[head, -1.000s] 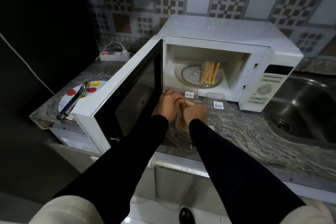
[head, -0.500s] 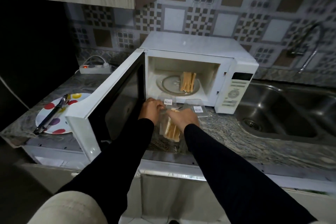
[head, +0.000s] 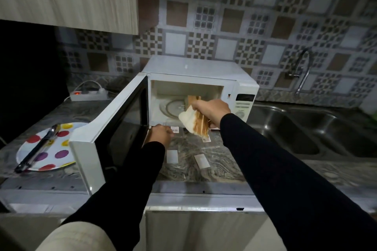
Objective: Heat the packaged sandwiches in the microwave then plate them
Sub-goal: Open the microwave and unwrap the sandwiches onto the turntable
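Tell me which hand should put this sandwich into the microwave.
Right. The right hand already grips the sandwich just outside the open microwave; the left hand is down on the wrapper.

Glossy plastic, veined stone, brushed steel

White glossy microwave (head: 195, 71) on the veined polished stone bench (head: 204, 171); brushed steel sink (head: 306, 128); clear plastic wrappers (head: 189, 155); wood-grain cabinet (head: 71, 0).

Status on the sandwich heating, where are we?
Done: one sandwich stands on the open white microwave turntable. In hand: right hand grips the second unwrapped sandwich; left hand holds its clear wrapper. Left: heating, plating on the polka-dot plate.
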Demonstrator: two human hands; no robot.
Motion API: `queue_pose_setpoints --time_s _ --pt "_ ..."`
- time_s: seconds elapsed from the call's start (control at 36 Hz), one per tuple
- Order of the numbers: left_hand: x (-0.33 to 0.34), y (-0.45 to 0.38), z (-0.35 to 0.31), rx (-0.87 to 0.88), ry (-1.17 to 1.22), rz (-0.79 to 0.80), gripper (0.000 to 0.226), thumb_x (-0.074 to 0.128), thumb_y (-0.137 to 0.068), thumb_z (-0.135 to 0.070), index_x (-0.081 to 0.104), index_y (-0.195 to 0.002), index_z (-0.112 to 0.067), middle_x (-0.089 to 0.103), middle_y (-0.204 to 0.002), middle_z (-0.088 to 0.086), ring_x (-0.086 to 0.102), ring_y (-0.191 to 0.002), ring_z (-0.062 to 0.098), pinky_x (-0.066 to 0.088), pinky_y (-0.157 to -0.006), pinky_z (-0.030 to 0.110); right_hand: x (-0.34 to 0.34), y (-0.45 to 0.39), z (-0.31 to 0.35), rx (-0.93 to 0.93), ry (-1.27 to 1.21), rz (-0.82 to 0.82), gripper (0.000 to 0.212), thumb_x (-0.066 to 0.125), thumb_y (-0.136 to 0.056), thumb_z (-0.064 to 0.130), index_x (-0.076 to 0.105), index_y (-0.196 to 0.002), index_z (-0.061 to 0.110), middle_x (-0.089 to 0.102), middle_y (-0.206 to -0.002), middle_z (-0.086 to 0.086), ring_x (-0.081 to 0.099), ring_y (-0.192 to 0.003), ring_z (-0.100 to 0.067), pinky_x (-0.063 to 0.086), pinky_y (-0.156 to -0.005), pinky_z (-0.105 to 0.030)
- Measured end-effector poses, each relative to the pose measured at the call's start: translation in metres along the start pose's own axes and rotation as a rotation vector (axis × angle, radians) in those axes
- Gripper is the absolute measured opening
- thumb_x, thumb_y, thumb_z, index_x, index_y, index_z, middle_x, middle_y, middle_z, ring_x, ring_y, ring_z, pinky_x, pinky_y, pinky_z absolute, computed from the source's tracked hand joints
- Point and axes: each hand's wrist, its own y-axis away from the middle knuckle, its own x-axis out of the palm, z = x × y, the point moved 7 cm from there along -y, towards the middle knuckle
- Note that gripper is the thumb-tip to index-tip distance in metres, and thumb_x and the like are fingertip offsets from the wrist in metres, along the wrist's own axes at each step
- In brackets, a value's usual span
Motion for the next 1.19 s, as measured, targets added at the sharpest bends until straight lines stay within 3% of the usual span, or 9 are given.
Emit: queue_pose_setpoints --time_s 0.11,0.28,0.39,0.56,0.64,0.69,0.89,1.03,1.19 --pt "-0.017 -0.001 -0.011 0.051 -0.038 -0.141 0.027 0.047 -0.097 -0.016 0.068 -0.110 -0.006 0.059 -0.117 0.018 0.058 -0.108 0.033 0.044 -0.090 0.030 -0.007 -0.011 -0.001 0.017 -0.086 -0.075 0.040 0.065 -0.071 0.043 0.065 -0.095 0.010 0.067 -0.091 -0.002 0.064 -0.078 -0.017 0.057 -0.067 -0.028" --pt "-0.056 -0.018 -0.031 0.094 0.009 -0.374 0.029 0.042 -0.099 -0.020 0.063 -0.112 -0.006 0.054 -0.121 0.013 0.055 -0.109 0.032 0.044 -0.091 0.034 -0.009 -0.033 -0.008 0.055 -0.135 -0.099 0.049 0.066 -0.072 0.045 0.064 -0.105 0.009 0.066 -0.101 -0.005 0.064 -0.081 -0.018 0.058 -0.070 -0.029" --pt "-0.080 -0.043 -0.057 0.181 0.031 -0.432 0.031 0.038 -0.101 -0.023 0.060 -0.117 -0.009 0.055 -0.124 0.011 0.050 -0.117 0.028 0.040 -0.095 0.032 -0.002 -0.052 -0.014 0.084 -0.170 -0.086 0.045 0.066 -0.074 0.042 0.063 -0.102 0.007 0.066 -0.100 -0.007 0.065 -0.085 -0.021 0.058 -0.069 -0.030" --pt "-0.099 -0.103 -0.085 0.266 -0.056 -0.348 0.041 0.034 -0.103 -0.029 0.052 -0.133 -0.009 0.051 -0.138 0.010 0.045 -0.129 0.025 0.034 -0.109 0.032 0.018 -0.090 -0.017 0.108 -0.181 -0.015 0.036 0.067 -0.079 0.039 0.059 -0.095 0.008 0.063 -0.082 -0.003 0.066 -0.081 -0.022 0.057 -0.069 -0.029" --pt "-0.099 -0.134 -0.091 0.250 -0.155 -0.213 0.045 0.029 -0.103 -0.032 0.049 -0.135 -0.008 0.048 -0.142 0.012 0.040 -0.134 0.025 0.030 -0.113 0.034 0.030 -0.111 -0.013 0.093 -0.188 -0.005 0.056 0.067 -0.070 0.050 0.064 -0.104 0.006 0.068 -0.100 -0.006 0.068 -0.088 -0.024 0.059 -0.080 -0.036" --pt "-0.096 -0.152 -0.091 0.206 -0.234 -0.107 0.047 0.022 -0.104 -0.034 0.053 -0.126 -0.005 0.050 -0.136 0.016 0.041 -0.129 0.029 0.033 -0.109 0.038 0.037 -0.132 -0.009 0.070 -0.168 -0.011 0.069 0.064 -0.064 0.058 0.065 -0.111 0.008 0.069 -0.109 -0.008 0.067 -0.095 -0.026 0.057 -0.087 -0.038" --pt "-0.088 -0.189 -0.086 0.058 -0.406 0.088 0.057 0.007 -0.104 -0.040 0.025 -0.151 -0.012 0.024 -0.158 0.008 0.021 -0.146 0.028 0.017 -0.119 0.037 0.060 -0.185 0.005 -0.025 0.002 0.061 0.036 0.060 -0.084 0.043 0.064 -0.087 0.007 0.064 -0.089 -0.008 0.066 -0.095 -0.030 0.053 -0.091 -0.036" --pt "-0.090 -0.204 -0.086 0.013 -0.437 0.042 0.048 0.013 -0.106 -0.023 0.040 -0.140 -0.004 0.044 -0.143 0.019 0.043 -0.129 0.032 0.032 -0.110 0.039 0.080 -0.219 0.009 -0.066 0.096 0.073 0.040 0.058 -0.090 0.041 0.069 -0.098 0.003 0.067 -0.093 -0.009 0.062 -0.088 -0.025 0.047 -0.076 -0.026" --pt "-0.094 -0.224 -0.082 0.021 -0.547 0.005 0.042 0.028 -0.103 -0.017 0.050 -0.137 -0.007 0.048 -0.144 0.012 0.044 -0.131 0.029 0.031 -0.112 0.037 0.099 -0.243 0.014 -0.084 0.257 0.021 0.035 0.050 -0.088 0.048 0.069 -0.086 0.019 0.065 -0.082 0.000 0.054 -0.073 -0.018 0.036 -0.071 -0.027"
